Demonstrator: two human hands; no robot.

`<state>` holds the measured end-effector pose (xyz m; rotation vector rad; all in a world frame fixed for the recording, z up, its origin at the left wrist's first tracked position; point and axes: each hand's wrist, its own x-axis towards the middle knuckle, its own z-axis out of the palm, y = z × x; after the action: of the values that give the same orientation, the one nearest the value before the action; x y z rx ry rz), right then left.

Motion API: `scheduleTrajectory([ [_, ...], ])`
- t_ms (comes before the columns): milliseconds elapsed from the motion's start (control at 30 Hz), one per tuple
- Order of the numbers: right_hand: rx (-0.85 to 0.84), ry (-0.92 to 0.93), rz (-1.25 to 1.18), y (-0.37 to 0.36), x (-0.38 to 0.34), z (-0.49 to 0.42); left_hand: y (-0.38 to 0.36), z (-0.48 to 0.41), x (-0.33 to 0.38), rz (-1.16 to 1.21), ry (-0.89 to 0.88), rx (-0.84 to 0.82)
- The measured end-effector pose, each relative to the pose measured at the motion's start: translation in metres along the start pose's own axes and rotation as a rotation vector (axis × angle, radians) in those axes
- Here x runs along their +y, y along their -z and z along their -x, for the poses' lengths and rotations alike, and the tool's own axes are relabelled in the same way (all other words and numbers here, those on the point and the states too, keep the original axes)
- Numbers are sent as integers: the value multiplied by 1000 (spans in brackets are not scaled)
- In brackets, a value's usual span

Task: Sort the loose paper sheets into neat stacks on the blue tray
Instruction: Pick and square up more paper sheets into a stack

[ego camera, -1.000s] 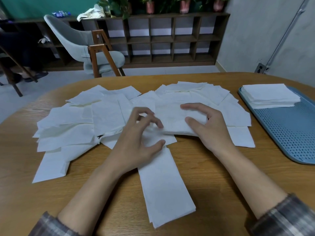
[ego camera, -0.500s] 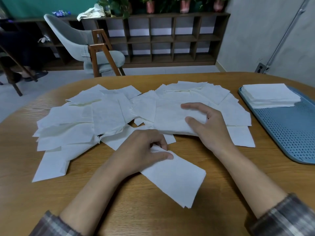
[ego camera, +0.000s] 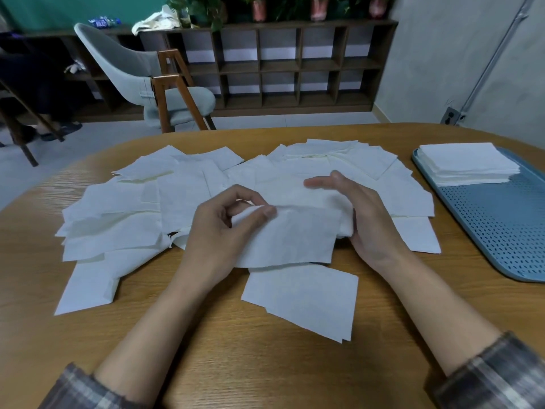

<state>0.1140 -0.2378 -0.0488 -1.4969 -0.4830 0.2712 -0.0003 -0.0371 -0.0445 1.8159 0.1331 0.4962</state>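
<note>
Fingers (ego camera: 267, 211) of the left hand (ego camera: 224, 231) pinch a sheet (ego camera: 295, 240), squaring it against the right hand (ego camera: 371, 222), whose grip stays hidden, likely bound for the stack (ego camera: 466, 163) on the blue tray (ego camera: 501, 231).

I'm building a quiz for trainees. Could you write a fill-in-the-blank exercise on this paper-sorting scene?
1. The neat stack lies on the ___ tray.
2. The ___ hand pinches a sheet.
3. The tray stands to the ___ of the loose sheets.
4. The number of stacks on the tray is ___.
Missing words: blue; left; right; one.
</note>
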Motion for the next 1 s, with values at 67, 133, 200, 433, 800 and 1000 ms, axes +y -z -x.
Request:
scheduleTrajectory([
  [67, -73, -8, 24, -2, 0, 2, 0, 0, 2, 39, 18, 60],
  [133, -116, 23, 86, -4, 1, 5, 0, -1, 2, 40, 34, 118],
  [200, -118, 29, 133, -5, 3, 7, -1, -1, 2, 31, 50, 132],
  [433, -73, -15, 109, -1, 2, 6, 5, -4, 4, -41, -24, 60],
  [800, -216, -41, -34, -7, -3, 10, 2, -4, -1, 121, 105, 102],
  [1000, -189, -26, 28, -8, -1, 10, -3, -1, 1, 65, 89, 39],
])
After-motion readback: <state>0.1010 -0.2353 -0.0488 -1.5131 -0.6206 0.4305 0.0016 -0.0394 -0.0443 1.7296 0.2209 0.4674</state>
